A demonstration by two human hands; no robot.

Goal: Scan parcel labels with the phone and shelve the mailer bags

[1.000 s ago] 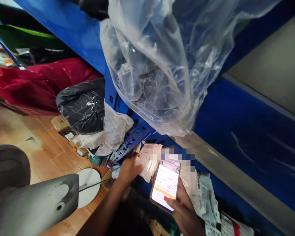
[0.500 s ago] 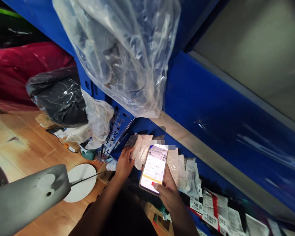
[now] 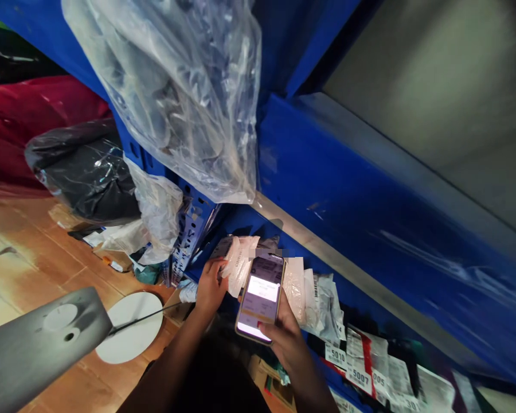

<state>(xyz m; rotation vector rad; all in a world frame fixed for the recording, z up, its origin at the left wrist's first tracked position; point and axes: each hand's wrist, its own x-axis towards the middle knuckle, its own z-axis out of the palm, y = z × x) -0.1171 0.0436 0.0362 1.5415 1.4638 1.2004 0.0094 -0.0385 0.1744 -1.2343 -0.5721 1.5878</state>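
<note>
My right hand (image 3: pixel 286 338) holds a smartphone (image 3: pixel 260 298) upright with its lit screen facing me, thumb on the lower edge. My left hand (image 3: pixel 210 287) grips a small clear plastic parcel (image 3: pixel 238 261) at the left end of a row of bagged parcels (image 3: pixel 322 304) standing on a low shelf of a blue metal rack (image 3: pixel 327 172). Numbered white labels (image 3: pixel 348 367) hang along the shelf front below the parcels.
A big clear plastic bag (image 3: pixel 176 86) hangs off the rack above my hands. A black bag (image 3: pixel 86 172) and a red bag (image 3: pixel 30 120) lie on the orange tiled floor (image 3: pixel 21 252) to the left. A grey object (image 3: pixel 34 344) and a white round disc (image 3: pixel 131 327) sit lower left.
The view has swung right and down along the rack. The phone screen changed from a bright white page to a darker one with a pop-up. Both hands kept their hold.
</note>
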